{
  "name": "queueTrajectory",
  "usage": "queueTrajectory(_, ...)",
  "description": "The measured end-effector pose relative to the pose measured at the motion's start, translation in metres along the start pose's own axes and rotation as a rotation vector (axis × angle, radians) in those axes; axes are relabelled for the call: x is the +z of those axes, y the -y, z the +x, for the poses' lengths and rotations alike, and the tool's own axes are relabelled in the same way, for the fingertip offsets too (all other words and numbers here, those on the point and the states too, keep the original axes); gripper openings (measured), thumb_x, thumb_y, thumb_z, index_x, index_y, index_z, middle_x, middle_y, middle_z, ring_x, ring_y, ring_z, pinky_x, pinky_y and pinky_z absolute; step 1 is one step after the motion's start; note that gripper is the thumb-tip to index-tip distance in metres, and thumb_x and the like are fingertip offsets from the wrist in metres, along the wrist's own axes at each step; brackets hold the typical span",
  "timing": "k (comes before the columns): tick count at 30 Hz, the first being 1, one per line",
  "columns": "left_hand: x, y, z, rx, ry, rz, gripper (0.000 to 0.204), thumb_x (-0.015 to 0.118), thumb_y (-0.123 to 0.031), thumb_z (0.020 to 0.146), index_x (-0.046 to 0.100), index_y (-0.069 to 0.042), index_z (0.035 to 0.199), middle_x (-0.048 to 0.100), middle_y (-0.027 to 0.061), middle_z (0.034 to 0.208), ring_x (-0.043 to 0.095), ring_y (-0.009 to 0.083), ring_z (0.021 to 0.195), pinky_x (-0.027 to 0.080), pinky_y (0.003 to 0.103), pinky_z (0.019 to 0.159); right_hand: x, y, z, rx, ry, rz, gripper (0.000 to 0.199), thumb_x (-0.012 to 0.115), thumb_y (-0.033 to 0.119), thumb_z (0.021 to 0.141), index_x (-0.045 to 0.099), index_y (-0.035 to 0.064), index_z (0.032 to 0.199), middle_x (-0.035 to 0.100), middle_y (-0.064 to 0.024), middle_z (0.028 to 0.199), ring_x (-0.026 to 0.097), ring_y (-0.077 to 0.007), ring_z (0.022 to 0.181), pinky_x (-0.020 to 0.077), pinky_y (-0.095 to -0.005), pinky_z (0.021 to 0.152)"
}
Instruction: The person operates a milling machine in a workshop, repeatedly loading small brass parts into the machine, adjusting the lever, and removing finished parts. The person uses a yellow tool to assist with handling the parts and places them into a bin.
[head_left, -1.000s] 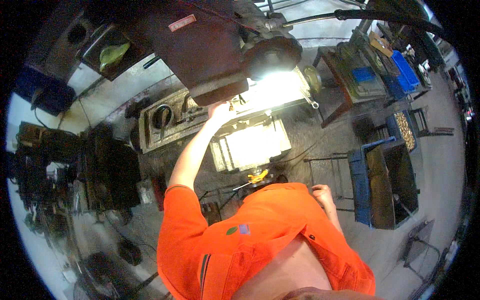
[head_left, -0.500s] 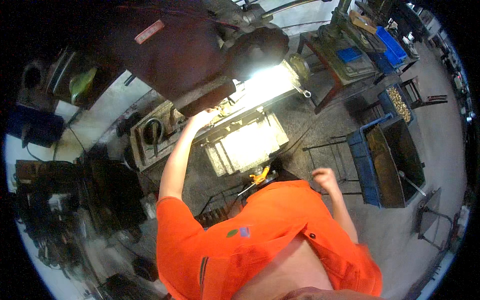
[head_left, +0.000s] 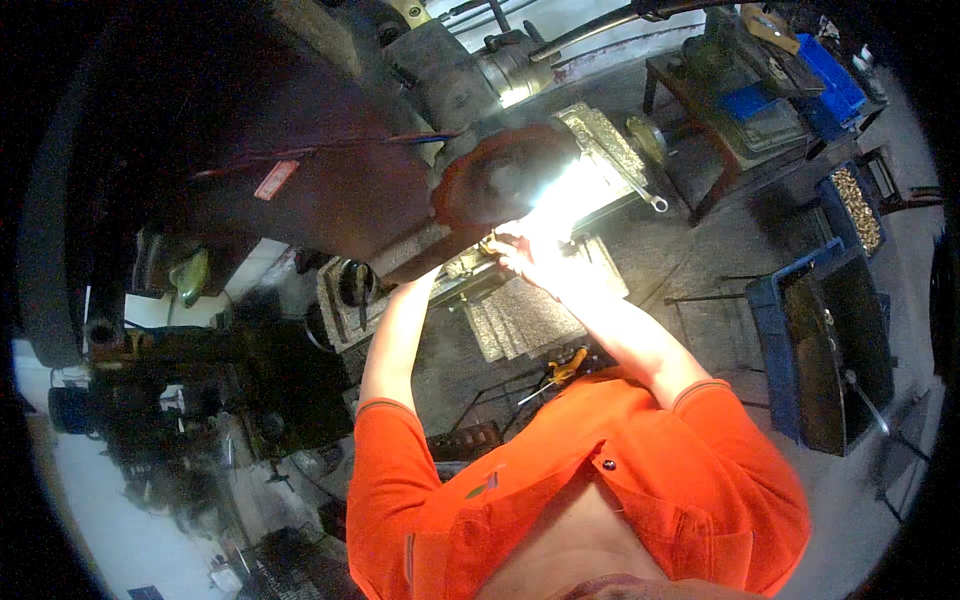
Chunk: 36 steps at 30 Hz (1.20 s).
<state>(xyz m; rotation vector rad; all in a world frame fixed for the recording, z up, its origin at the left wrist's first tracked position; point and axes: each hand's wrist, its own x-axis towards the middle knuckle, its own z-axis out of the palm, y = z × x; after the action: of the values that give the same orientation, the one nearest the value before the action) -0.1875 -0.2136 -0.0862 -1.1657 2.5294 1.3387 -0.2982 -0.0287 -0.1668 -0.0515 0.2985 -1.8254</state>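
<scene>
The step in hand looks like close handwork at the machine bed [head_left: 612, 140], on a small brass-coloured piece [head_left: 488, 245] that lies just by the near edge, under the dark machine housing [head_left: 330, 205]. The right hand [head_left: 530, 262] reaches in with bent fingers at this piece; glare hides whether they grasp it or merely touch it. The left forearm [head_left: 398, 345] runs up to the housing, which hides the left hand, so its fingers cannot be judged.

The next move probably calls for small, steady finger work in a narrow gap. The housing and a dark round disc [head_left: 490, 180] overhang the spot, and lamp glare washes out much of the bed.

A ring spanner [head_left: 655, 202] juts from the bed's right end, and a yellow-handled tool [head_left: 570, 366] sits near the person's waist. Farther right stand a counter [head_left: 695, 100] with a blue tray [head_left: 752, 101], a bin of small brassy parts [head_left: 855, 205] and a large blue crate [head_left: 772, 350], all well apart from the hands.
</scene>
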Motion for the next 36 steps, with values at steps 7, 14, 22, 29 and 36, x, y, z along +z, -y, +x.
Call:
queueTrajectory(7, -0.007, 0.012, -0.010, -0.045, -0.023, -0.028, 0.043, 0.060, -0.046, 0.073, 0.065, -0.006, 0.088, 0.064, 0.0148, 0.080, 0.062, 0.0258, 0.078, 0.049, 0.036, 0.072, 0.012, 0.005, -0.015, -0.093, 0.120, -0.566, 0.027, 0.051, 0.009, 0.077, 0.056, 0.0050, 0.104, 0.058, -0.0064, 0.086, 0.056, -0.0115, 0.074, 0.0415, -0.0208, 0.052)
queueTrajectory(14, -0.006, 0.011, -0.002, -0.041, -0.029, -0.021, 0.042, 0.060, -0.045, 0.073, 0.065, -0.006, 0.088, 0.064, 0.0149, 0.080, 0.062, 0.0260, 0.078, 0.049, 0.037, 0.071, 0.050, 0.005, -0.029, -0.178, 0.051, -1.117, 0.027, 0.056, 0.005, 0.066, 0.061, 0.0031, 0.092, 0.055, -0.0008, 0.065, 0.047, -0.0076, 0.061, 0.0372, -0.0212, 0.051)
queueTrajectory(22, -0.003, 0.003, 0.003, -0.029, -0.029, -0.001, 0.040, 0.060, -0.043, 0.073, 0.064, -0.006, 0.088, 0.064, 0.0149, 0.080, 0.062, 0.0263, 0.077, 0.049, 0.037, 0.070, 0.013, -0.006, -0.022, -0.151, 0.005, -0.195, 0.037, 0.051, 0.028, 0.088, 0.046, 0.0080, 0.118, 0.055, -0.0068, 0.112, 0.058, -0.0166, 0.085, 0.0461, -0.0194, 0.054)
queueTrajectory(29, 0.002, -0.002, 0.005, -0.025, -0.029, 0.017, 0.039, 0.060, -0.041, 0.073, 0.064, -0.006, 0.088, 0.064, 0.0150, 0.080, 0.062, 0.0265, 0.077, 0.049, 0.037, 0.070, 0.023, 0.003, -0.022, -0.285, 0.043, -0.757, 0.039, 0.045, 0.020, 0.090, 0.040, 0.0064, 0.126, 0.054, -0.0104, 0.114, 0.062, -0.0218, 0.082, 0.0458, -0.0182, 0.050)
queueTrajectory(36, 0.000, -0.005, 0.003, -0.022, -0.030, 0.022, 0.037, 0.060, -0.039, 0.073, 0.064, -0.006, 0.089, 0.064, 0.0150, 0.080, 0.062, 0.0267, 0.077, 0.049, 0.037, 0.069, 0.033, 0.000, -0.018, -0.032, -0.200, 0.019, 0.040, 0.044, 0.027, 0.090, 0.044, 0.0058, 0.123, 0.055, -0.0080, 0.113, 0.060, -0.0179, 0.085, 0.0458, -0.0212, 0.051)
